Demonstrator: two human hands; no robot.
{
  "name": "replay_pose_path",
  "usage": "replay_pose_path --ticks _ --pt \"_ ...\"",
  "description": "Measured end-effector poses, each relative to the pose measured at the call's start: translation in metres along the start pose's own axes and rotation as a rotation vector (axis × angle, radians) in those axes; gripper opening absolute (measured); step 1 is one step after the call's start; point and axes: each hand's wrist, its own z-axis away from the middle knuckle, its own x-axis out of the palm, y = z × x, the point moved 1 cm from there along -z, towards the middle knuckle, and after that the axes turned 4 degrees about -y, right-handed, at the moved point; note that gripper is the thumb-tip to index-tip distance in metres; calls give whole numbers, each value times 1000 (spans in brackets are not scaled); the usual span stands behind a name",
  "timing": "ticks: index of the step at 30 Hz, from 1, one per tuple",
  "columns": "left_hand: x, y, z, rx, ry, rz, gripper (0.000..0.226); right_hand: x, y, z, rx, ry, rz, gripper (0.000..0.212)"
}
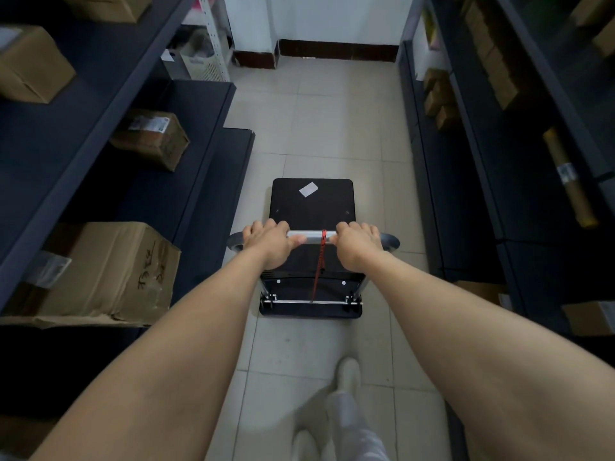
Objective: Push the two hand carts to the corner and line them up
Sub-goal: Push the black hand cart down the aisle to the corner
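Note:
One hand cart (312,207) stands in the middle of the aisle, a black flat platform with a white label on it and a silver handle bar (311,237). A red cord hangs from the bar. My left hand (270,242) grips the left part of the bar and my right hand (356,245) grips the right part, both arms stretched forward. I see only this one cart. The white wall corner (276,51) with a dark baseboard lies at the far end of the aisle.
Dark shelving (186,181) with cardboard boxes (109,274) lines the left side, jutting toward the cart. More dark shelves (466,194) with boxes and a paper roll (569,181) run along the right. Pale floor tiles (332,121) stretch ahead. My feet (347,374) show below.

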Motion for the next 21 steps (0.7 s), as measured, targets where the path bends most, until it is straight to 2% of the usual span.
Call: replay_pose_path --ticks 11,21 --pt "-55 18 -92 -44 4 20 47 -56 20 -96 -42 -53 30 40" --pt "-90 43 -171 -53 30 72 49 -95 51 -177 -61 -41 31 29"
